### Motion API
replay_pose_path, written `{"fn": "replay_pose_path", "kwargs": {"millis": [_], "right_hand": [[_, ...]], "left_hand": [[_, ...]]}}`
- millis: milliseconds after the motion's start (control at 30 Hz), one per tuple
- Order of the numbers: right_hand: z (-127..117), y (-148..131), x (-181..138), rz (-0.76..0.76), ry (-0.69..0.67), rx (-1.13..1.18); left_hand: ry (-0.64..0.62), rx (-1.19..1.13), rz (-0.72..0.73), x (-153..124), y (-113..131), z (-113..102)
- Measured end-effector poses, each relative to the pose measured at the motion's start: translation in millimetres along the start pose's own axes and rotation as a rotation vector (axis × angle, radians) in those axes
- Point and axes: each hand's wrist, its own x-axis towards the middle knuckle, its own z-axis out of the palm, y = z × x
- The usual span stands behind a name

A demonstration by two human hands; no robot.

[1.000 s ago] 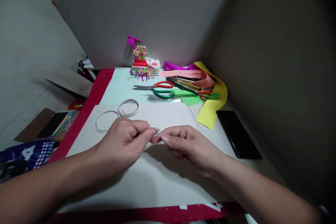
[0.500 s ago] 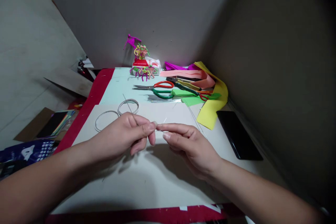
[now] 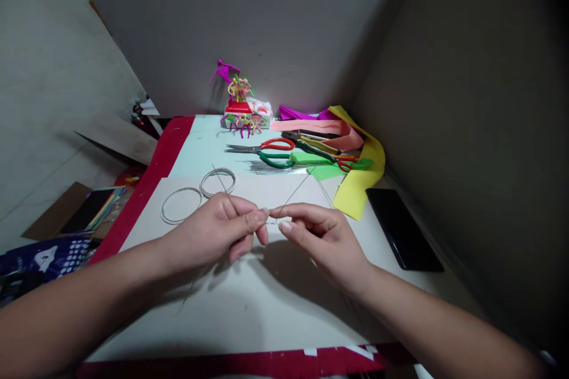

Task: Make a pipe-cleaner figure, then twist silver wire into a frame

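My left hand (image 3: 235,225) pinches a thin twisted wire (image 3: 272,223) between thumb and index finger, above the pale work board. One wire end sticks up past the left fingers. Opposite it, my right hand (image 3: 317,234) has its thumb and index finger closed around the right part of the same wire, and a straight length slants up and right from there. Two coils of wire lie behind the left hand: one coil (image 3: 164,213) nearer, one coil (image 3: 201,183) farther. Part of the wire is hidden by the fingers.
Red-and-green-handled scissors (image 3: 275,160) lie farther back, near pliers (image 3: 317,148) and cut wires (image 3: 271,169). Coloured strips, among them a yellow strip (image 3: 353,195), are at the right, beside a black phone (image 3: 404,228). Small colourful figures stand around a box (image 3: 267,115).
The right fingers have turned the wire, and its slanting length now shows longer, pointing up and right. My left hand keeps its pinch, shifted slightly right and down.
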Motion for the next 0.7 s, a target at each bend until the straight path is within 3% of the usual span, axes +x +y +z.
{"fn": "replay_pose_path", "kwargs": {"millis": [167, 333, 700], "right_hand": [[-0.7, -1.8, 0.3, -0.047, 0.031, -0.021], [-2.5, -4.9, 0.5, 0.041, -0.02, -0.097], [-9.1, 1.0, 7.1, 0.026, 0.021, -0.123]], "left_hand": [[-0.04, -0.036, 0.024, 3.9, -5.7, -0.7], [-0.065, -0.109, 0.032, 5.7, -6.2, -3.5], [-0.015, 0.054, -0.067, 3.8, 5.9, -7.8]]}}
